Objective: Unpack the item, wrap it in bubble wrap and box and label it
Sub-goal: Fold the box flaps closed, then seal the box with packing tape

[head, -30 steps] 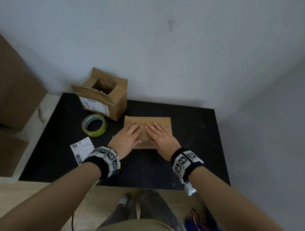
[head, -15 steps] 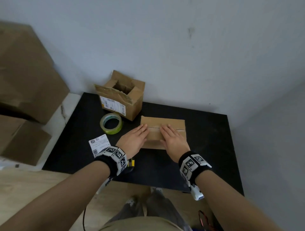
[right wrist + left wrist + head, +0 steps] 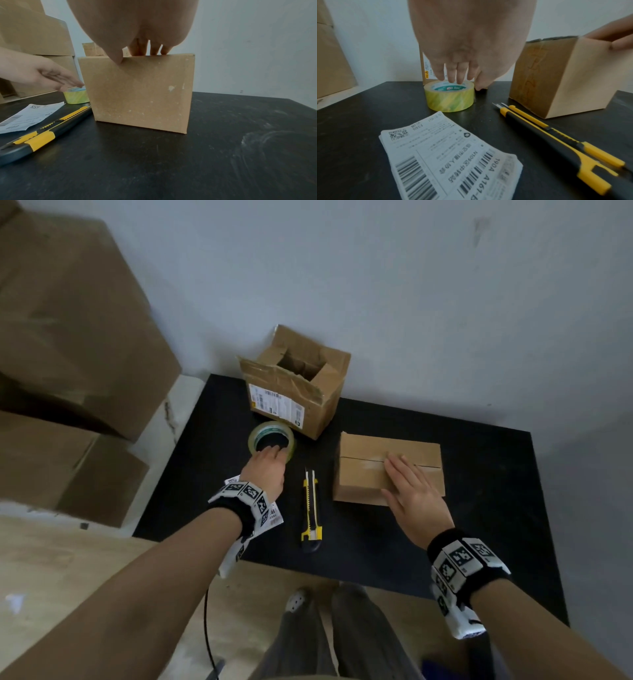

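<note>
my right hand (image 3: 416,501) lies flat, fingers straight, on top of the closed plain brown cardboard box (image 3: 363,477) that sits around the middle of the black desk (image 3: 496,508), a little toward its right edge. the thumb hooks just over the near top edge in the right wrist view. the two top flaps meet in a seam that looks untaped to me. the wrapped item is presumably inside; i cannot see it.

my left hand (image 3: 269,470) is open, fingers extended, tips touching or just over the top rim of the yellow-green roll of clear packing tape (image 3: 449,97), which lies flat toward the far left corner, just in front of the opened, torn cardboard box with a printed label (image 3: 294,392). nothing is gripped yet.

as i judge it, the step is fetching tape to seal the seam. to do it well i'd drop the fingers into the core and pinch the wall against the thumb, rather than paw the slick outer face. i'd keep the right palm pressing so the flaps stay shut and the box doesn't slide.

the yellow and black utility knife (image 3: 310,508) lies between my hands, blade end pointing away from me; i'd lift the roll over it. the white barcode shipping label sheet (image 3: 447,155) waits near the front left edge.
</note>
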{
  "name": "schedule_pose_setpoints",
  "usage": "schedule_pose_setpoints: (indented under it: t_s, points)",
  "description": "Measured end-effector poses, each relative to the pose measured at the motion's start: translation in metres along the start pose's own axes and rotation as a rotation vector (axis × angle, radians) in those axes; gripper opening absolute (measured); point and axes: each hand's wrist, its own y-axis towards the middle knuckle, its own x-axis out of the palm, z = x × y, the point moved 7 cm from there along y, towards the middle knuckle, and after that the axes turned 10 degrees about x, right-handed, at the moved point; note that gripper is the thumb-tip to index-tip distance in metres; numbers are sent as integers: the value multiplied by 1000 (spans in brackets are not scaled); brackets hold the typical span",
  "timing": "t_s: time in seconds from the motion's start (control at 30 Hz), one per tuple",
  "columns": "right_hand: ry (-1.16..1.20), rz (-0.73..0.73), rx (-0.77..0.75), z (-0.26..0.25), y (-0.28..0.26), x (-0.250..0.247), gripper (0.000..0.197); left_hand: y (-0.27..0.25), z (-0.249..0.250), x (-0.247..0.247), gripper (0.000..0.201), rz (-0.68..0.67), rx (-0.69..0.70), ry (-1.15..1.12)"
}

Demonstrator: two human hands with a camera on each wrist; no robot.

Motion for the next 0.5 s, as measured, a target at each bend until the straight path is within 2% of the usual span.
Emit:
schedule_pose_setpoints:
  t_s: [0.17, 0.3, 0.5]
  points:
    - [45, 8, 0, 3, 0, 1, 57, 12, -10, 8, 59, -55, -66, 102]
    - [57, 20, -3, 4, 1, 1, 56, 19, -14, 7, 32, -90, -92, 147]
    - [79, 25, -19, 2, 2, -2, 55, 16, -19, -16, 26, -21, -77, -1]
